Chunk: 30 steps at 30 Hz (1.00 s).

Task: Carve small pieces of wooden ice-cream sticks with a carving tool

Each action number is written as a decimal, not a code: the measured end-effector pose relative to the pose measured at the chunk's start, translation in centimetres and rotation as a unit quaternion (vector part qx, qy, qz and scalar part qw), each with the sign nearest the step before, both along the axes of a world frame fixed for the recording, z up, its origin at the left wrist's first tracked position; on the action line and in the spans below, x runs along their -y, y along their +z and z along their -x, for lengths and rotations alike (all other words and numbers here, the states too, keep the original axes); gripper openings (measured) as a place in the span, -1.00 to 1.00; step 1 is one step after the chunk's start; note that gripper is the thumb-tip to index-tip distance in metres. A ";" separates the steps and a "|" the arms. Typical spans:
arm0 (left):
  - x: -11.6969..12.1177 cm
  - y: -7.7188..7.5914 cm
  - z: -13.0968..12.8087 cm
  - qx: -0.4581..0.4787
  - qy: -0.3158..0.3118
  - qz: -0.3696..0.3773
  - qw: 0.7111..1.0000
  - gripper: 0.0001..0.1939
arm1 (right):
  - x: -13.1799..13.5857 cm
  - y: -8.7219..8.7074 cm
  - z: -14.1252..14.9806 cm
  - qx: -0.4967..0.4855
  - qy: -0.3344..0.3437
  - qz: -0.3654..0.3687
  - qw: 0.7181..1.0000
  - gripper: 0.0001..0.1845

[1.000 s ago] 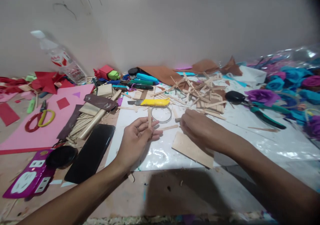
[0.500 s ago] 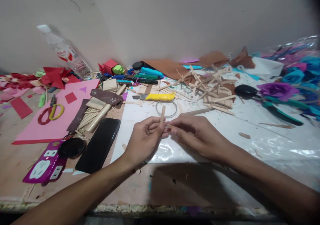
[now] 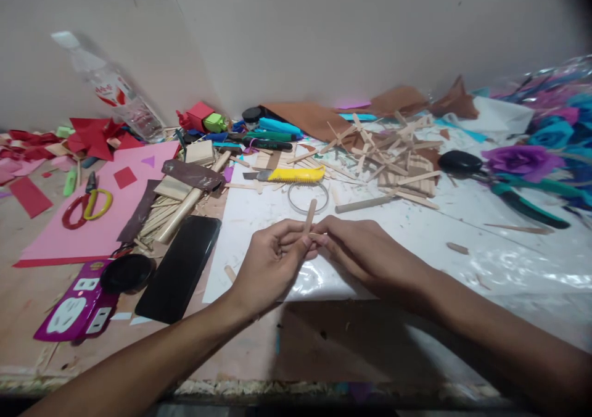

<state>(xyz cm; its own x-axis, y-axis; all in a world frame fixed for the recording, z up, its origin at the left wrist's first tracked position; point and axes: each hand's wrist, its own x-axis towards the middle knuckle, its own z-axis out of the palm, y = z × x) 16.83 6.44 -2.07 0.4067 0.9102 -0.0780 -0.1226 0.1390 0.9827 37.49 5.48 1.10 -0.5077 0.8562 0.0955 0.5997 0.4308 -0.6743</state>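
Between thumb and fingers, my left hand (image 3: 277,263) pinches a wooden craft stick (image 3: 310,215) that points up and away from me. My right hand (image 3: 361,247) meets it from the other side, its thumb and fingertips closed on a small pale piece of wood (image 3: 317,236) by the stick's lower end. Whether that piece is joined to the stick I cannot tell. Just beyond the hands lie a metal ring (image 3: 308,211) and a yellow utility knife (image 3: 296,174) with its blade out to the left. A thin grey-brown rod (image 3: 364,204) rests right of the ring.
White plastic sheeting (image 3: 444,269) covers the work surface under my hands. Left are a black phone (image 3: 179,269), a purple power strip (image 3: 74,306), scissors (image 3: 87,204) and pink paper (image 3: 50,238). Loose craft sticks (image 3: 370,152) pile up behind; pliers (image 3: 527,207) lie right. A plastic bottle (image 3: 111,90) leans on the wall.
The craft stick has tilted from nearly upright to leaning right. Both hands have come slightly closer together at its lower end. The camera view has shifted a little.
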 end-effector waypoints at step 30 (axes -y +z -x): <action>0.6 -0.2 0.2 -0.158 0.011 -0.180 0.971 -0.73 | 0.3 0.4 0.6 0.061 -0.060 0.023 0.996 -0.67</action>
